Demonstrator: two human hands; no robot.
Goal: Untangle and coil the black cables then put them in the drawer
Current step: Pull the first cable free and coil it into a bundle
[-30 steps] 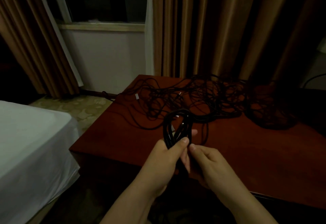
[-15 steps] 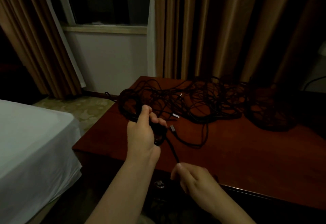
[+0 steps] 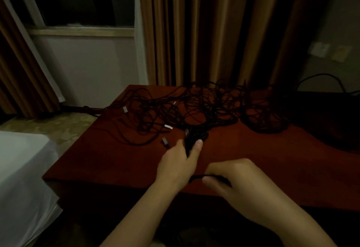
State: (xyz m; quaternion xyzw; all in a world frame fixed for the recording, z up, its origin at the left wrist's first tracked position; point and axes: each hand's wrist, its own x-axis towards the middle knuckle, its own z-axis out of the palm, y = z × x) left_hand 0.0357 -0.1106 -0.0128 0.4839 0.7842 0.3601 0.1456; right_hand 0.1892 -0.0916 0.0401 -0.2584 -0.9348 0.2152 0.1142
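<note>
1. Black cables (image 3: 196,110), thin and matte, lay in a loose tangle across the far half of a dark reddish-brown wooden table (image 3: 253,159), well short of any drawer; no drawer could be seen in the dim head view.
2. Several small silver plug ends (image 3: 168,126) stuck out of the tangle toward its near left side, lying on the tabletop.
3. A darker, denser heap of cable (image 3: 266,116) sat at the right end of the tangle, apart from the hands.
4. The person's left hand (image 3: 180,163) reached forward over the table, thumb and fingers curled round a gathered bundle of black cable loops (image 3: 194,136) at the near edge of the tangle, probably to keep the finished turns together.
5. The person's right hand (image 3: 239,184) hovered nearer the table's front edge, fingers bent and pinching a short stretch of black cable (image 3: 196,177), likely the free run feeding the next turn.
6. The two hands were near each other but not touching, which suited drawing the cable taut between them.
7. Judged from the layout, the coiling had only begun, since most cable remained knotted.
8. Tan pleated curtains (image 3: 194,32) hung behind the table, and a white-covered bed (image 3: 21,168) stood to the left.
</note>
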